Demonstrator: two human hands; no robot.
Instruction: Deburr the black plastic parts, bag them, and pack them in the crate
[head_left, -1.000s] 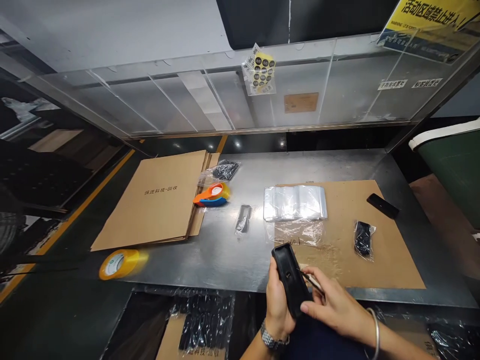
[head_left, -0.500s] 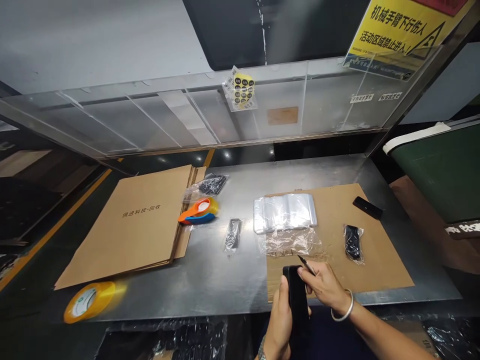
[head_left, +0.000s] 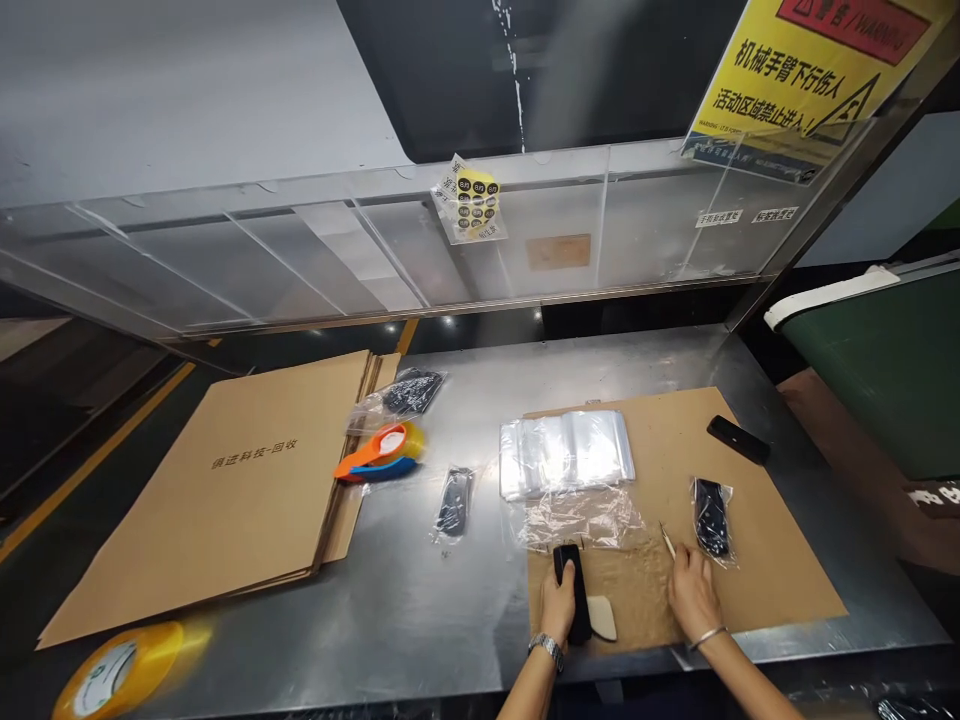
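Note:
My left hand (head_left: 553,610) is closed around a long black rectangular piece (head_left: 580,605), which it holds low over the front of the cardboard sheet (head_left: 780,560). Beside that piece is a small cream-coloured pad (head_left: 602,618). To the right, my right hand (head_left: 694,590) grips a slim pen-like tool (head_left: 667,541) whose thin tip points forward and left; its exact kind is not clear. A black piece in a clear bag (head_left: 711,518) lies just right of this hand. Clear plastic bags (head_left: 566,455) are stacked beyond both hands, with a crumpled clear film (head_left: 577,518) in front.
Another black piece (head_left: 738,440) rests at the sheet's right edge. Left on the metal table (head_left: 390,610) are a bagged part (head_left: 454,503), an orange-and-blue tape dispenser (head_left: 381,455), a bagged black bundle (head_left: 412,392), stacked cardboard (head_left: 255,510) and a yellow tape roll (head_left: 124,670). A clear panel (head_left: 645,220) stands behind.
My hands have moved apart: the left has lowered the black piece to the cardboard, and the right has carried the pen-like tool away to the right. The cream pad now shows. The view has shifted slightly.

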